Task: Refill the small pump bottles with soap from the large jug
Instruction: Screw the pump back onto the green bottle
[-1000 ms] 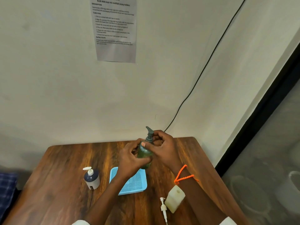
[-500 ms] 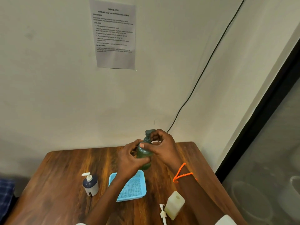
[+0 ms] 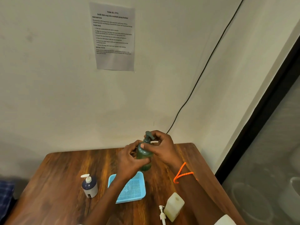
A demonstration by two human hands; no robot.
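- A wooden table is seen against a pale wall, with a printed sheet stuck to the wall at 12 o'clock and a black cable running down the wall toward the table's far edge.
- A light-blue mesh tray lies at table centre, partly covered by the left forearm.
- A white-and-navy pump bottle stands upright at 9 o'clock of the tray, apart from it.
- A cream square bottle with an open neck is found at 4 o'clock of the tray; a loose white pump head lies just beside it.
- The green pump bottle is held upright above the tray's far edge.
- The left hand is wrapped round the bottle's body.
- The right hand is curled round the bottle's collar and dark pump top; an orange bead band is worn on that wrist.
- Counted: three bottles, one loose pump head, one tray; no large jug can be identified with certainty.
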